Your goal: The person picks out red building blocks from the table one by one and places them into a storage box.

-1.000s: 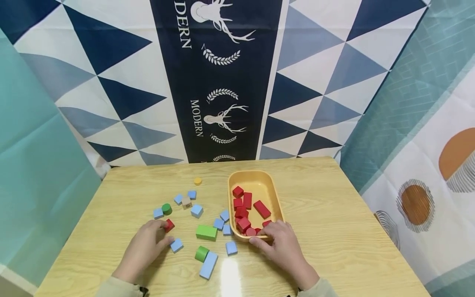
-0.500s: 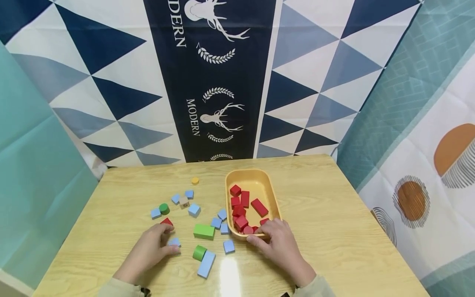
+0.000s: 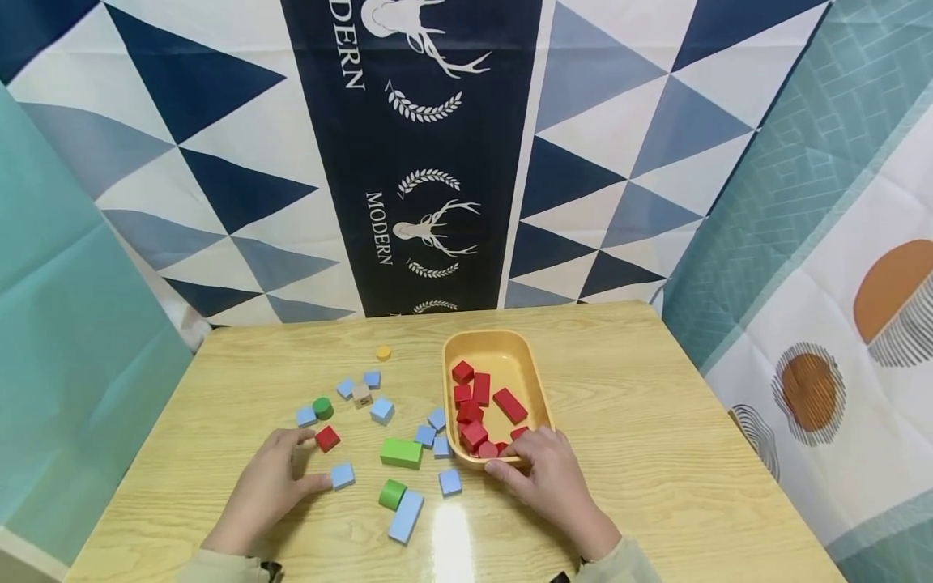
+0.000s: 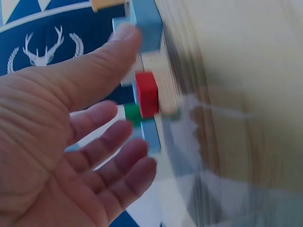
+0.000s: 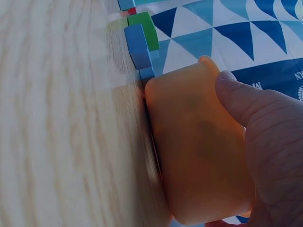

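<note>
My left hand (image 3: 268,490) reaches over the left of the table, fingers and thumb apart, with nothing held. A red cube (image 3: 327,439) lies just off its fingertips, and a blue cube (image 3: 342,475) sits at the thumb tip; I cannot tell if they touch. The left wrist view shows the spread hand (image 4: 80,127) with the red cube (image 4: 147,94) beyond it. My right hand (image 3: 554,486) grips the near rim of a yellow-orange tray (image 3: 543,397), thumb outside and fingers over the edge. Several red blocks (image 3: 510,406) lie in the tray, some partly hidden by that hand.
Between the hands lie a long green block (image 3: 401,453), a green cylinder (image 3: 392,494), a long blue block (image 3: 406,517) and several blue cubes (image 3: 450,482). Farther back are a dark green cylinder (image 3: 323,407), a wooden cube (image 3: 361,396) and a yellow disc (image 3: 383,353).
My left hand shifted rightward over the blue cube, then drew back left, so both the red and blue cubes show more fully. My right hand stays on the tray rim.
</note>
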`<state>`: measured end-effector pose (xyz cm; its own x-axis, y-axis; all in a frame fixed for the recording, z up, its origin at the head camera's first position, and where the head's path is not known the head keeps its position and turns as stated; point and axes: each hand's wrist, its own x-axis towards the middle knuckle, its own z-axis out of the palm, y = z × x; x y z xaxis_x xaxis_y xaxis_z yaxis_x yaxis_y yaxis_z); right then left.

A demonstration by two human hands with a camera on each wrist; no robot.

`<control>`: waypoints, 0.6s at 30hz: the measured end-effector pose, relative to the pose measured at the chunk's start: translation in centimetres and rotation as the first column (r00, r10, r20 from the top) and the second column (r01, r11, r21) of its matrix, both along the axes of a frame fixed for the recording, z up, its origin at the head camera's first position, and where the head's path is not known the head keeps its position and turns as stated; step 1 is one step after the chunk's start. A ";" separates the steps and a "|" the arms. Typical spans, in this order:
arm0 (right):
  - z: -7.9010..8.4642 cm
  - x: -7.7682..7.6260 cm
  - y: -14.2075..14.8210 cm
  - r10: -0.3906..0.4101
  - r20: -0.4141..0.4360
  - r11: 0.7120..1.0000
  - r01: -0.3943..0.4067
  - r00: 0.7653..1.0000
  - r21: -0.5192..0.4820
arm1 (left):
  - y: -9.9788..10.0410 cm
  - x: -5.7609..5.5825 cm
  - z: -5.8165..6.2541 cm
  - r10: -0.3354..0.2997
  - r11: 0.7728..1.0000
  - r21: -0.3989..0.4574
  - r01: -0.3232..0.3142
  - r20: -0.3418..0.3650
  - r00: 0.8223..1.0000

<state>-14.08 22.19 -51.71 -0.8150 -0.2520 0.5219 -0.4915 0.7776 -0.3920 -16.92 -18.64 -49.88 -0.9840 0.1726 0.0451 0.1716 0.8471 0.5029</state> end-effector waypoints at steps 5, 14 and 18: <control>0.2 0.0 0.0 -0.003 0.005 1.000 0.003 1.000 -0.012 | -0.6 -1.5 -0.1 -0.031 0.999 -0.012 0.031 -0.028 0.999; 0.0 0.0 -0.2 0.034 -0.038 0.998 -0.036 0.999 -0.055 | 2.3 -4.2 -0.2 -0.151 0.984 -0.101 0.146 -0.038 0.988; 0.2 0.1 0.0 0.039 -0.027 0.990 -0.042 0.999 -0.134 | 5.5 -4.6 1.4 -0.164 0.985 -0.063 0.158 -0.115 0.980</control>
<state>-14.01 22.16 -51.52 -0.7925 -0.2107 0.5724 -0.5319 0.6980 -0.4795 -21.57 -13.09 -48.45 -0.9311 0.3338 0.1473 0.3643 0.8282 0.4258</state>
